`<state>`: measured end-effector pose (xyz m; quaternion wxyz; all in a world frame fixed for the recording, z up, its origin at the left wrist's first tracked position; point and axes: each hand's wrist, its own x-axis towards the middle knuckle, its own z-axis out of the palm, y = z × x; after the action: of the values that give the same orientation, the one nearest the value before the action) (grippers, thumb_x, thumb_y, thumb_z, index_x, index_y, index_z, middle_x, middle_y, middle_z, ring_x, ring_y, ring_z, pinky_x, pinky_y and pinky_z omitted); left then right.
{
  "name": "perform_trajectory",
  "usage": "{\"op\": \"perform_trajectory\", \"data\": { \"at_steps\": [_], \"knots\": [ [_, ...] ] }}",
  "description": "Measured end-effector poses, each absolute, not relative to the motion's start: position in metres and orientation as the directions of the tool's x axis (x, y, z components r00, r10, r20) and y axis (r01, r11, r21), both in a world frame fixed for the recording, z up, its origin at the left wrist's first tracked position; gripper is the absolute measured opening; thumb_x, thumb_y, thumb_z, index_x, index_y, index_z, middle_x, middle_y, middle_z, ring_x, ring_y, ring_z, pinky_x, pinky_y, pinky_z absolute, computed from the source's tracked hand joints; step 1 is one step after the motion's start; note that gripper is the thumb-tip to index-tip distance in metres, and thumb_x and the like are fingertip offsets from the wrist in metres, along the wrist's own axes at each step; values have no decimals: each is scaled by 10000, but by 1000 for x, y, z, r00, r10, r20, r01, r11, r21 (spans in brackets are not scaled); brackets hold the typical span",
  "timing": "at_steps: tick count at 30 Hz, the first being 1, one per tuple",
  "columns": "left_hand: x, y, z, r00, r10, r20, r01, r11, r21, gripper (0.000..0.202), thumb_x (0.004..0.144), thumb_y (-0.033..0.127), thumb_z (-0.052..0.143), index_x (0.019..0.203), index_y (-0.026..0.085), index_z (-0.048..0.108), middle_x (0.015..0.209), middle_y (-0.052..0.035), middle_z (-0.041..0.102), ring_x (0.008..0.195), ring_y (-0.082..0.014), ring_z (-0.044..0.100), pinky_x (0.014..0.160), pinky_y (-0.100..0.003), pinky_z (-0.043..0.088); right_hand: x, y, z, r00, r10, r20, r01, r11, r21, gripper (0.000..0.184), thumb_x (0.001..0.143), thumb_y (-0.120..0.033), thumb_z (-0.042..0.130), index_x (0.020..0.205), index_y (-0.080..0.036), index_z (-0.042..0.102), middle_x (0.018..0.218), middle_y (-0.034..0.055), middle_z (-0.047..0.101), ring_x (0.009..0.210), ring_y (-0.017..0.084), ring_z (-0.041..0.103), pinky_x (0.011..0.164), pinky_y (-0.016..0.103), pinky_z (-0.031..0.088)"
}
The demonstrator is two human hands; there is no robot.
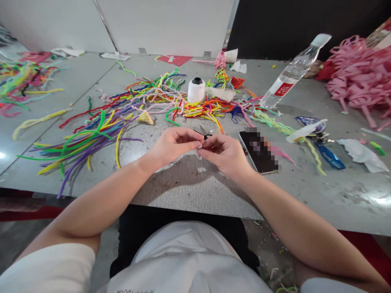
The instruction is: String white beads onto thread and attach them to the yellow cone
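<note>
The fingers (190, 142) of the left hand (174, 145) were pressed together on a short white strand (198, 154). The fingers (211, 146) of the right hand (226, 155) met them tip to tip, closed round the dark handles of a small pair of scissors (204, 132). Both hands hung just over the bench (189, 191), near its front edge. To my eye the work wanted a tight pinch close to the blades, the strand taut and the wrists steady, so that nothing slipped. The scissors' point stuck out above the knuckles, aimed away from the person and a little to the left; their long axis ran from near to far, tilted up. Whether the blades were parted I could not tell. Beyond lay a tangle of coloured pipe cleaners (100, 126), a white spool (196, 90) and, just beside the right hand, a phone (259, 150)
</note>
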<state>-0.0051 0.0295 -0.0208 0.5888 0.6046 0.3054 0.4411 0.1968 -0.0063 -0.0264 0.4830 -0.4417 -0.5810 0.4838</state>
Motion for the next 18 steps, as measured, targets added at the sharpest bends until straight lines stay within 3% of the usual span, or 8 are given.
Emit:
{"op": "perform_trajectory", "data": {
  "at_steps": [6, 18],
  "knots": [
    [-7, 31, -22, 430, 892, 137, -153, -78, 985, 281, 745, 377, 1015, 947, 223, 896, 913, -43, 862, 839, -160, 790, 825, -307, 631, 198, -5, -26, -144, 978, 148, 101, 163, -981, 273, 720, -398, 914, 826, -225, 731, 822, 15, 743, 713, 167, 636, 665, 360, 485],
    [-8, 35, -24, 440, 897, 42, -230, 68, 971, 298, 696, 327, 1037, 938, 223, 898, 948, -47, 866, 844, -147, 777, 825, -296, 602, 201, -3, -23, -215, 975, 58, 17, 63, -998, 349, 666, -390, 971, 822, -239, 697, 798, -1, 718, 710, 162, 616, 676, 351, 504]
  ]
}}
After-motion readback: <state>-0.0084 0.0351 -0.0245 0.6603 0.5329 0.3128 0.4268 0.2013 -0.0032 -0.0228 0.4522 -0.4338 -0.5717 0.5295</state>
